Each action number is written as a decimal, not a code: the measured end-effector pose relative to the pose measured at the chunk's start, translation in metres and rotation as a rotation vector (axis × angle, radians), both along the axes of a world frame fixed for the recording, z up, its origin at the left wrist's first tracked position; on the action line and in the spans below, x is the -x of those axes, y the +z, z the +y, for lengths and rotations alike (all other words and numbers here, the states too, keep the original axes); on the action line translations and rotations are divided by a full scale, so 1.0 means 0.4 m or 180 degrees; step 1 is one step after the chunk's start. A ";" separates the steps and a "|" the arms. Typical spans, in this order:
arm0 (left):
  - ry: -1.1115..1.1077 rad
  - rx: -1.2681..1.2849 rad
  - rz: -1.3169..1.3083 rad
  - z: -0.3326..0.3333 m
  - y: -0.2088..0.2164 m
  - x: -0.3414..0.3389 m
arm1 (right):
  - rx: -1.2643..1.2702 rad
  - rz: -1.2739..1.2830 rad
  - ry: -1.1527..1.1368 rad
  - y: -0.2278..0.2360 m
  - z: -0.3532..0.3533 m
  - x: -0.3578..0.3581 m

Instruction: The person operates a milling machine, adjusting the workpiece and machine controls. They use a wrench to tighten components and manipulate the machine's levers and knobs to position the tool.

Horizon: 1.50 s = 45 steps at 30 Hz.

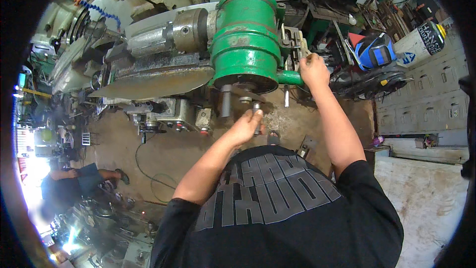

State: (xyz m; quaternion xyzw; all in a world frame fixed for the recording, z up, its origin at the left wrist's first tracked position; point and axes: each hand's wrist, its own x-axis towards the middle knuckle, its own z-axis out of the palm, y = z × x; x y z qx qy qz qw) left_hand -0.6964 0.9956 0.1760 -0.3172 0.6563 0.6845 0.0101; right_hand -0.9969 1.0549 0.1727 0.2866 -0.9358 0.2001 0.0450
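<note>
A big green machine housing (pixel 246 39), ribbed and rounded, stands in front of me. From its left side sticks out a steel chuck (pixel 190 30). My left hand (pixel 245 128) is closed round an upright metal handle (pixel 257 106) just below the housing's near end. Left of that handle, a grey metal rod (pixel 226 101) hangs down. My right hand (pixel 315 71) is curled at the housing's right side, beside a pale metal bar (pixel 303 44) and above a green stub (pixel 290 77). What its fingers grip is hidden. A shiny pin (pixel 286 96) points down below the stub.
A blue welding mask (pixel 375 52) and a white gas cylinder (pixel 421 39) stand at the right, by grey metal lockers (pixel 426 94). A cable (pixel 144 168) lies on the floor. Another person (pixel 69 183) is at the far left, near bright light.
</note>
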 end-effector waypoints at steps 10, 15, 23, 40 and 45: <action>0.0516 0.1210 -0.0410 -0.091 0.012 -0.126 | 0.2747 -0.0645 0.0670 0.256 0.043 -0.263; 0.0480 0.1335 -0.0301 -0.100 0.016 -0.128 | 0.2207 -0.0808 0.3906 0.380 0.059 -0.543; 0.0442 0.1431 -0.0039 -0.107 0.007 -0.137 | 0.0978 -0.1329 0.3830 0.324 -0.015 -0.554; 0.0059 0.0394 0.1345 -0.107 -0.057 -0.233 | 0.0908 -0.1193 0.3484 0.368 -0.002 -0.562; 0.0134 0.0667 0.0996 -0.097 -0.060 -0.242 | 0.0305 -0.1457 0.3112 0.350 -0.033 -0.549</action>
